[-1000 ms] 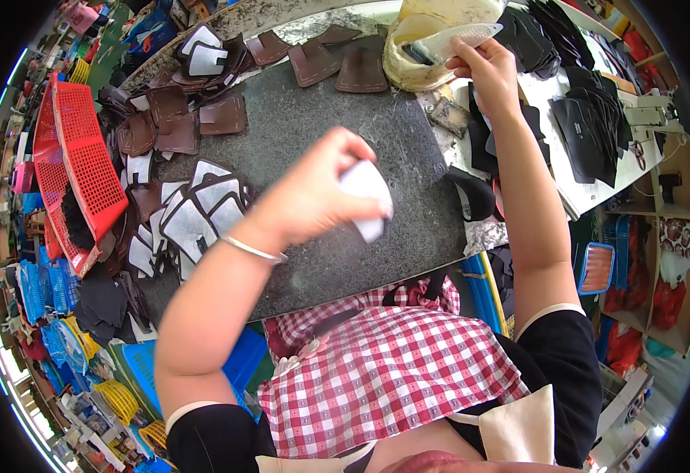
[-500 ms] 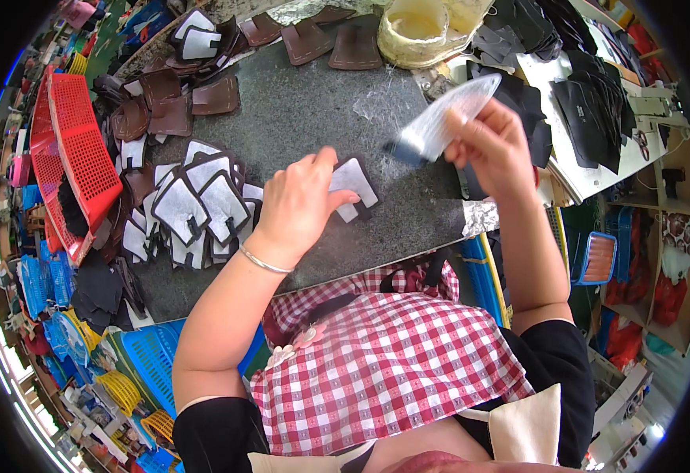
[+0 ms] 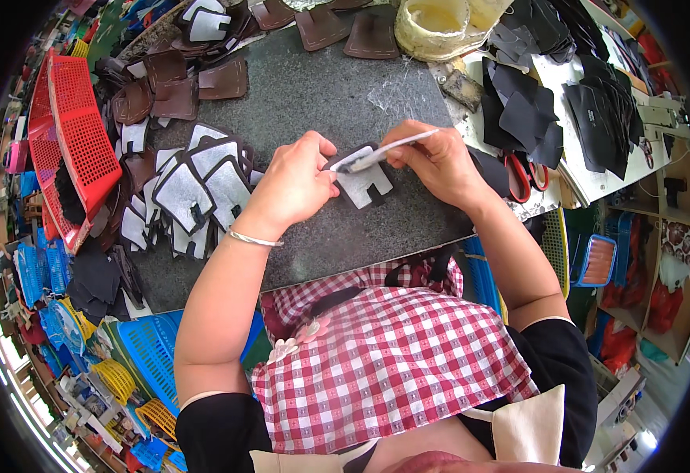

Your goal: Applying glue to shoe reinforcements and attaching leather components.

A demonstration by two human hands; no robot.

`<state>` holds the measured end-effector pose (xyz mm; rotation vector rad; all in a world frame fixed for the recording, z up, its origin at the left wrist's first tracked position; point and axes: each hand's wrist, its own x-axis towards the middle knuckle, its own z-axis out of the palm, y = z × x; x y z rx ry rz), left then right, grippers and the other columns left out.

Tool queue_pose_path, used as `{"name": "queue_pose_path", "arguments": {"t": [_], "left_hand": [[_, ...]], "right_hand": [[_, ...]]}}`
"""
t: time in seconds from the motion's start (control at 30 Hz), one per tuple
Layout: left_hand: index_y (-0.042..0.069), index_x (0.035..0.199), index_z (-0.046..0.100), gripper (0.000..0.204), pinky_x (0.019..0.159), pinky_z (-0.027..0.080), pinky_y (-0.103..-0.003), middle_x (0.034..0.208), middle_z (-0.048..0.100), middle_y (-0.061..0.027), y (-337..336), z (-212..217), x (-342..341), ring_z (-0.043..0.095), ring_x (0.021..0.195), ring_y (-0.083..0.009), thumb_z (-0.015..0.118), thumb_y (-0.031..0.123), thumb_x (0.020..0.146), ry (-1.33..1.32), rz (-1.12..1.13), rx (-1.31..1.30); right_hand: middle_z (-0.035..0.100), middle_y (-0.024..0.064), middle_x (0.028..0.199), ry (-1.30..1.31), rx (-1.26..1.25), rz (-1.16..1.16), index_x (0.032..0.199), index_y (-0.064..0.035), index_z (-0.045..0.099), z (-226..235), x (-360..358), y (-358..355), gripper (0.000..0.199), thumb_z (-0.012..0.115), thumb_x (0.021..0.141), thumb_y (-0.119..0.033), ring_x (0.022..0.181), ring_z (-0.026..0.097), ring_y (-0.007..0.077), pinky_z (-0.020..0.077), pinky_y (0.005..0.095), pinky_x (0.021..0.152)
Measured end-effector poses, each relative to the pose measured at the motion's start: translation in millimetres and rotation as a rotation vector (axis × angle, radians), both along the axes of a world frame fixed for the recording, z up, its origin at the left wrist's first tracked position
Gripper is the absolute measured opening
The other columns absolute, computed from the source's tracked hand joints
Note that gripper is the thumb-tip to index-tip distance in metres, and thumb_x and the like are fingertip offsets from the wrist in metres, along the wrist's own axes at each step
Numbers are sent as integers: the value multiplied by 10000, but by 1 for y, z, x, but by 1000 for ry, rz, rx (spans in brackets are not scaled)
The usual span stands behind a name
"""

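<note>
white covers most of the small notched piece [image 3: 370, 183], but its upper part is partly hidden by the flat pale tool [image 3: 402, 145], seen nearly edge-on, so whether the tip touches the face is hard to tell. the right hand [image 3: 443, 162] pinches the tool between thumb and fingers, some of them tucked out of sight. the left hand [image 3: 294, 185] has its fingertips at the piece's left corner; whether they pinch it or only press down cannot be told. the piece lies askew on the dark grey board [image 3: 321, 102], between the two hands, with a thin dark rim around its white face and a slot cut into its near edge. similar white-faced pieces [image 3: 183, 195] are heaped to the left of the left hand. bare board runs from the piece to the board's near edge, next to the checked apron [image 3: 392, 347], and more opens on the far side, up to the brown stitched pieces [image 3: 372, 35] and the crusted pot [image 3: 420, 49], which the top of the view cuts off.
</note>
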<state>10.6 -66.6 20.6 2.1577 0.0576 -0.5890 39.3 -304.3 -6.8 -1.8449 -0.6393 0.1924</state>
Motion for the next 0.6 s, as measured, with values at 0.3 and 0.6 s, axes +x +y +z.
{"name": "queue_pose_path", "arguments": {"t": [0.3, 0.6], "left_hand": [[-1, 1191, 552, 263, 751, 590, -273, 993, 686, -102, 36, 42, -26, 722, 864, -160, 538, -76, 939, -13, 19, -167], [28, 1208, 693, 413, 801, 546, -291, 1037, 734, -117, 144, 107, 21, 693, 924, -148, 779, 261, 878, -522, 66, 562]], "right_hand": [[718, 105, 817, 321, 304, -21, 997, 41, 678, 33, -10, -30, 149, 670, 978, -107, 741, 694, 151, 556, 295, 652], [716, 30, 816, -222, 153, -647, 1017, 5, 725, 47, 100, -65, 174, 731, 955, -157, 716, 627, 72, 490, 229, 659]]}}
